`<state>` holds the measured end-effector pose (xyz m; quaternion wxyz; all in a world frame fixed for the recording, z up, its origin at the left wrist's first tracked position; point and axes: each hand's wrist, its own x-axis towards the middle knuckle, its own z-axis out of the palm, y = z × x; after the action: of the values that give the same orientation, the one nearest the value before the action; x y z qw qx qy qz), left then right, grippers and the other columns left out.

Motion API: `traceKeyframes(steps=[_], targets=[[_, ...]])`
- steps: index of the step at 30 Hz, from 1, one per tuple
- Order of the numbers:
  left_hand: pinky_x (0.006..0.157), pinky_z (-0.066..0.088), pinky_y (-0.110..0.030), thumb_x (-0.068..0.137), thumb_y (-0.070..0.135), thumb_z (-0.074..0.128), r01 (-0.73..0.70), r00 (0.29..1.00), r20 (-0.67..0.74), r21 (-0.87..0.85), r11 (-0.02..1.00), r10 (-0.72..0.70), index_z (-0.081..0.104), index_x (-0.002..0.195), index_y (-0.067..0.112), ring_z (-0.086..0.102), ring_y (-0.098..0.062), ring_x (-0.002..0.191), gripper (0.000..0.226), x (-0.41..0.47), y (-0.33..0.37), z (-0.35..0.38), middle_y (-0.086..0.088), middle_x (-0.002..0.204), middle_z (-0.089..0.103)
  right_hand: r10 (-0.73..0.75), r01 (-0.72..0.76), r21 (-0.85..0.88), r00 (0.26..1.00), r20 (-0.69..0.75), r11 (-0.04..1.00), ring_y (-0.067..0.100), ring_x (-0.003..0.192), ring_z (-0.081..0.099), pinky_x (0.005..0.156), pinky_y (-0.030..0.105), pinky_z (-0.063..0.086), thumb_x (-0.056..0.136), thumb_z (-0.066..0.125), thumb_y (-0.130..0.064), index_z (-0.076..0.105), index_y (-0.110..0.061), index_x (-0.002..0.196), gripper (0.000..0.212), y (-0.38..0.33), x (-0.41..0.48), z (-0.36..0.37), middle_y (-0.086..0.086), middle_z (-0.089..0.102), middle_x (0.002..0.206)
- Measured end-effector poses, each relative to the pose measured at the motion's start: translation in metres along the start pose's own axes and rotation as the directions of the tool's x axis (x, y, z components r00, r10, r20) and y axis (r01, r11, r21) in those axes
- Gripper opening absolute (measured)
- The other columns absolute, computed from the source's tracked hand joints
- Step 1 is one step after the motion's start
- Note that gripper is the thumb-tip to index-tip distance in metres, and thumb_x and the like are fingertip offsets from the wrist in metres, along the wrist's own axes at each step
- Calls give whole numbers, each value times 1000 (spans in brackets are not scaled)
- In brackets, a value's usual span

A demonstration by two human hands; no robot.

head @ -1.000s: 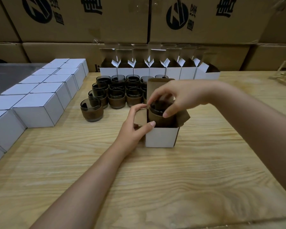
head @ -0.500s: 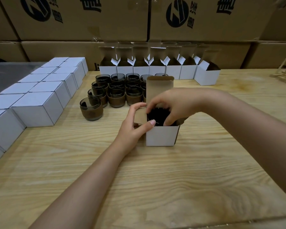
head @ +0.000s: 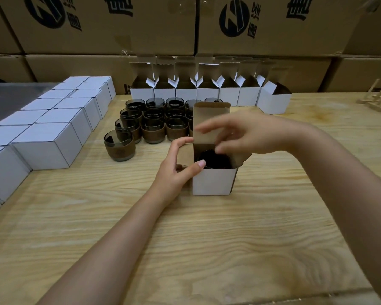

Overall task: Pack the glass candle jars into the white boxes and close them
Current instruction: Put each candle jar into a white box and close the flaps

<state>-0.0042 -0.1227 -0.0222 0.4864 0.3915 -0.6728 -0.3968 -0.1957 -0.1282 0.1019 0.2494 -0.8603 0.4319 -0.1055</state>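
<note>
- Progress is judged partway: two rows of closed white boxes (head: 46, 146) are lined up along the left of the worktop (head: 207, 238), and what is inside them cannot be seen.
- One jar (head: 215, 158) is seen down inside the centre box (head: 213, 182), its dark rim sunk below the opening. That jar is counted as packed, but the box is not yet closed.
- The lid flap (head: 209, 122) is stood upright at the back, and the brown side flaps are splayed outward.
- The centre box is steadied by the left hand (head: 176, 172): the thumb is pressed on the front top edge and the fingers (head: 180, 143) are curled round the left flap.
- The right hand (head: 240, 135) is held just above the opening, blurred, with its fingers (head: 207, 128) apart and loose; nothing is clamped in them.
- Next, the flaps are to be folded in and the lid tucked.
- A cluster of unpacked jars (head: 154, 122) is stood just behind the centre box.
- A row of open boxes (head: 207, 95) is waiting at the back, lids up; no jar can be made out inside.
</note>
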Motion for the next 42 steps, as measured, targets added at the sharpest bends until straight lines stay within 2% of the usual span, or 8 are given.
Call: traceKeyframes(steps=[3,6,10,14,21,25,34,42], targets=[[88,55,-40,69,54,64,19,1000,1,-4,1000,-19,46,128,33,62,-6,101,65,0,-1,0,27,108,59,-22,366,362,728,-685,857,6,99,63,89,23,50,94,48,1,61,-25,110,34,16,-13,21,-8,68,104],[87,54,-41,68,58,62,23,1000,-5,17,1000,-23,46,127,38,59,4,97,65,0,-1,0,36,112,52,493,452,639,408,-768,622,15,91,60,84,30,50,92,43,7,60,-19,109,36,34,-13,62,-1,65,97],[82,53,-32,67,62,58,14,1000,1,55,998,-14,43,128,39,55,15,90,67,0,1,0,47,109,45,606,383,896,665,-437,226,15,94,66,81,25,54,98,44,-15,57,-16,125,29,43,-1,104,0,71,104],[77,55,-25,69,55,62,5,1000,10,-8,1000,-5,44,130,30,63,0,94,68,0,3,1,40,106,54,428,334,913,808,-404,233,23,94,68,76,32,56,94,50,-26,59,-10,122,34,41,6,112,9,70,107],[72,49,-15,76,32,68,-8,998,-63,-55,998,4,27,113,30,63,3,80,55,-1,-3,3,16,87,68,436,334,911,801,-410,243,14,85,68,69,26,55,96,48,-11,65,-19,109,24,42,8,112,1,72,98],[77,51,-23,75,43,65,-38,999,-19,-98,994,37,34,121,33,65,-8,97,55,0,0,3,0,111,65,446,345,906,789,-422,246,19,94,65,78,30,55,96,48,-11,59,-18,122,30,44,8,111,8,68,112],[80,44,-13,78,58,48,10,998,63,2,1000,-10,57,108,43,56,-4,107,34,2,-3,6,10,125,58,413,367,898,799,-438,242,19,93,67,74,29,54,95,49,-10,57,-30,123,35,45,8,110,6,69,108],[93,49,-37,82,54,48,0,996,94,-67,998,6,54,118,36,57,-19,117,40,2,-2,5,-1,125,61,322,396,856,805,-498,332,17,93,62,78,32,52,54,81,-64,55,-21,108,74,44,6,110,-3,66,99]])
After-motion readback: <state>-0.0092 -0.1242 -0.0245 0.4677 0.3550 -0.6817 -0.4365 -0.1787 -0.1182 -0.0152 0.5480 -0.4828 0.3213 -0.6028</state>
